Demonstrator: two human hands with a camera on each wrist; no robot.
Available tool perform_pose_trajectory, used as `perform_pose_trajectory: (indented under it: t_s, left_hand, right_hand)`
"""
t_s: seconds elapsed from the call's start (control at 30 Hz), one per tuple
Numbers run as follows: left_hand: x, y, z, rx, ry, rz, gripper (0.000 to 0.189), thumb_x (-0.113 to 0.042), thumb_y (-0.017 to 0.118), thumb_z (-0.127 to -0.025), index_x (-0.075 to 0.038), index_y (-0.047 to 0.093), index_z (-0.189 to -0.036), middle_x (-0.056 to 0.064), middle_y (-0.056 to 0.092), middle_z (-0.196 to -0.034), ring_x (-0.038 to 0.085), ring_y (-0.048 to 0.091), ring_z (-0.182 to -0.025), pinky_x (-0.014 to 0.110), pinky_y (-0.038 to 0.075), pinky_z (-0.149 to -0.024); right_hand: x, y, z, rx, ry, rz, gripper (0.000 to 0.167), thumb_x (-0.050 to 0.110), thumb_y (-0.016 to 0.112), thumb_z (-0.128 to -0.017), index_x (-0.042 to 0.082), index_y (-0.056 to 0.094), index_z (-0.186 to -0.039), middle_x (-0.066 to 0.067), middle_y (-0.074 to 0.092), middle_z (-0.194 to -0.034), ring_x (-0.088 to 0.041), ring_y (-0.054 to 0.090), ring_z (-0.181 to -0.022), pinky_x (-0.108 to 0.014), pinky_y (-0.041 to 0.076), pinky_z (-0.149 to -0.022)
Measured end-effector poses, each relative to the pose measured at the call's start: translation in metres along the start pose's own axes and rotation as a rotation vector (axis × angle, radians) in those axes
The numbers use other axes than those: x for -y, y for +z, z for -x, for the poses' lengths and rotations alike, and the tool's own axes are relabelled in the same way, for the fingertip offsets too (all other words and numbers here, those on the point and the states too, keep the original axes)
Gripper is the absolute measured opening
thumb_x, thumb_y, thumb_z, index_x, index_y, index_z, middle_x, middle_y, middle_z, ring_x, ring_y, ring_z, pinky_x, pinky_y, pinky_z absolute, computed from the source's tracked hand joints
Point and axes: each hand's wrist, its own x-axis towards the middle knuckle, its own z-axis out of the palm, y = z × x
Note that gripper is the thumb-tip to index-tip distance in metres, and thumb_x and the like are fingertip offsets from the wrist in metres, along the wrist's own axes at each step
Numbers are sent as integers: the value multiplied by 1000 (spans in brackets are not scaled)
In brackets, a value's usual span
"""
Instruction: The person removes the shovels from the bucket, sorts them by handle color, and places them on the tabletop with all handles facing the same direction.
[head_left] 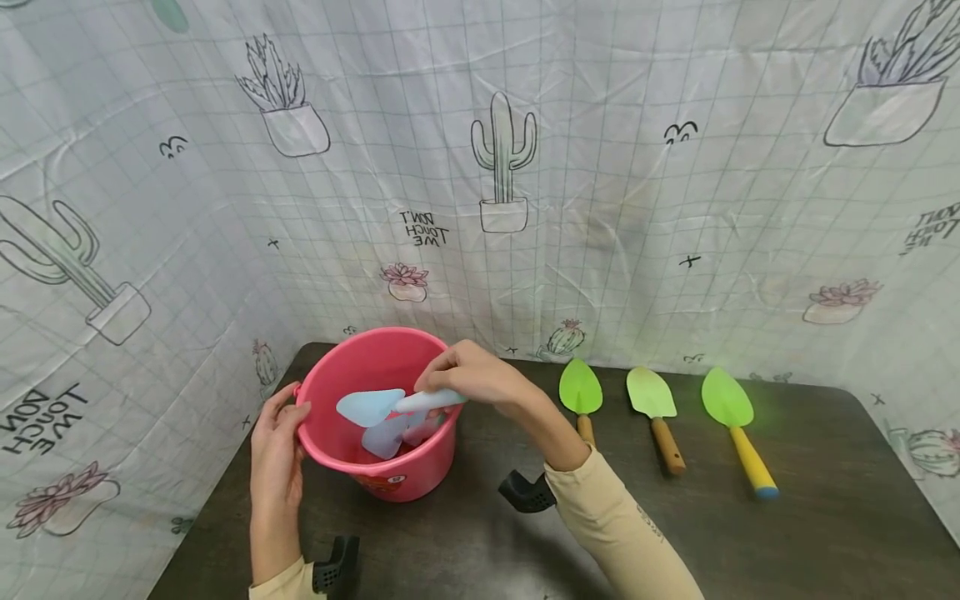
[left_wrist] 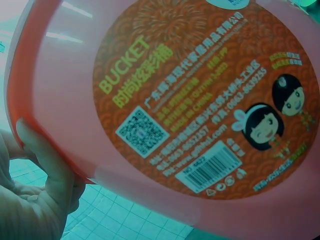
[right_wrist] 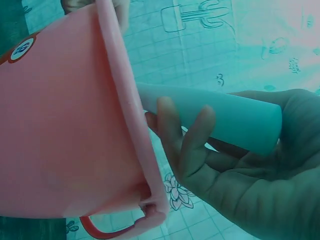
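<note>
A pink bucket [head_left: 423,473] stands tilted toward me on the left of the dark table. My left hand [head_left: 279,437] grips its rim on the left side, thumb and fingers on either side of the edge. Over the bucket's mouth, my right hand [head_left: 480,375] holds a light blue trowel [head_left: 369,407] by its pale handle [right_wrist: 235,115]; the blade points left inside the bucket. Beneath that blade lies another bluish trowel blade [head_left: 384,437], with a pinkish piece [head_left: 424,427] beside it, partly hidden. The bucket's round orange label [left_wrist: 200,100] fills much of the left wrist view.
To the right, on the dark table [head_left: 840,467], lie a green trowel [head_left: 581,387], a pale green trowel with a wooden handle [head_left: 651,392], and a green trowel with a yellow handle [head_left: 727,398]. A patterned cloth [head_left: 600,167] hangs behind and at the sides.
</note>
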Motion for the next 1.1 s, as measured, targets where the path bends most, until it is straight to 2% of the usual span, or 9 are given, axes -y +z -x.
perform_pose_trajectory:
  t_s: [0.07, 0.17, 0.3, 0.37, 0.47, 0.6, 0.73, 0.83, 1.1]
  left_hand:
    - [0, 1, 0, 1, 1, -3, 48, -17, 58, -105, -8, 43, -150, 0, 61, -102, 7, 65, -75, 18, 58, -68]
    - [1, 0, -1, 3, 3, 1, 48, -17, 58, -105, -7, 42, -150, 0, 61, -102, 7, 67, -77, 19, 59, -71]
    - [1, 0, -1, 7, 3, 5, 48, -16, 57, -106, -7, 42, -150, 0, 61, -102, 7, 67, -80, 20, 59, -72]
    - [1, 0, -1, 8, 2, 3, 47, -16, 57, -106, -7, 42, -150, 0, 61, -103, 7, 67, -81, 19, 59, -72]
    - [1, 0, -1, 8, 4, 7, 46, -15, 56, -106, -7, 43, -150, 2, 61, -104, 7, 67, -80, 19, 59, -71]
    - [1, 1, -2, 9, 10, 9, 46, -15, 56, -106, -7, 43, -150, 4, 60, -105, 8, 67, -80, 19, 59, -70]
    - [-1, 1, -2, 8, 16, 3, 46, -13, 55, -106, -6, 43, -150, 5, 60, -104, 8, 66, -79, 18, 58, -68]
    - [-1, 1, -3, 11, 12, 8, 46, -13, 55, -106, -6, 44, -149, 4, 61, -103, 7, 65, -75, 17, 57, -64]
    - [1, 0, -3, 12, 5, 7, 46, -15, 57, -105, -7, 44, -149, 3, 61, -102, 7, 64, -74, 16, 56, -63]
  right_hand:
    - [-1, -3, 3, -30, -18, -8, 25, 9, 60, -96, -5, 78, -106, -9, 75, -88, -20, 69, -77, -30, 58, -71]
    - [-4, -7, 10, -51, -47, -78, 28, 10, 58, -97, -6, 77, -110, -16, 75, -89, -26, 71, -81, -30, 55, -76]
    - [-10, -12, 19, -37, -72, -271, 32, 9, 55, -96, -9, 73, -117, -26, 75, -92, -34, 75, -87, -34, 54, -81]
    - [-14, -15, 23, -34, -75, -367, 32, 7, 56, -95, -8, 72, -119, -25, 75, -94, -31, 74, -89, -33, 53, -81]
    - [-20, -20, 29, -24, -68, -483, 33, 5, 58, -93, -3, 73, -121, -13, 75, -102, -24, 68, -92, -30, 52, -78]
    - [-24, -27, 38, 12, -45, -598, 42, 2, 58, -94, -3, 65, -135, -7, 71, -115, -20, 67, -98, -28, 53, -78]
    - [-27, -33, 44, 61, -69, -645, 56, -4, 55, -94, -10, 45, -149, -10, 72, -119, -21, 70, -105, -30, 54, -87]
    - [-31, -37, 48, 44, -81, -639, 63, -5, 55, -94, -10, 35, -153, -11, 70, -121, -21, 68, -108, -32, 53, -91]
    - [-40, -43, 68, -44, -60, -635, 69, 0, 59, -94, -9, 28, -155, -6, 70, -114, -20, 62, -111, -33, 53, -90]
